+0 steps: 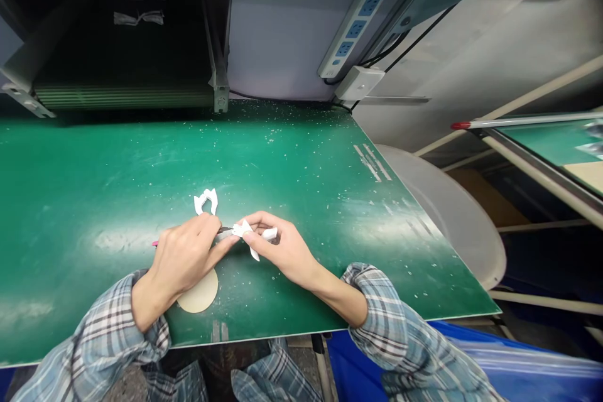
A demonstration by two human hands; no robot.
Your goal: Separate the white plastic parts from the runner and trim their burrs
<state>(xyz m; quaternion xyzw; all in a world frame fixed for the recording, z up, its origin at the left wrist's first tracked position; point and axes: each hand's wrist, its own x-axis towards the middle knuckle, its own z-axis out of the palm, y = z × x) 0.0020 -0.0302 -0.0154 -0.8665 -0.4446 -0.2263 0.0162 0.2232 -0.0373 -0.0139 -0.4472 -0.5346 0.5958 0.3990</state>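
Note:
My left hand (186,251) is closed around a slim tool (225,233) with a pink end sticking out behind the fist and a dark and metallic front; its exact kind is hidden by the fingers. The front of this tool meets a small white part (245,229) with several arms, pinched between the thumb and fingers of my right hand (282,248). Just beyond my left hand, a second white part (214,201), curved like an open ring, lies on the green tabletop (301,176). A round beige disc (200,295) lies partly under my left wrist.
At the back left a dark conveyor (125,97) carries a white piece (139,17). A power strip (354,31) and a switch box (360,83) are at the back. Small white scraps dot the tabletop. To the right are a round grey surface (443,213) and another green table (556,141).

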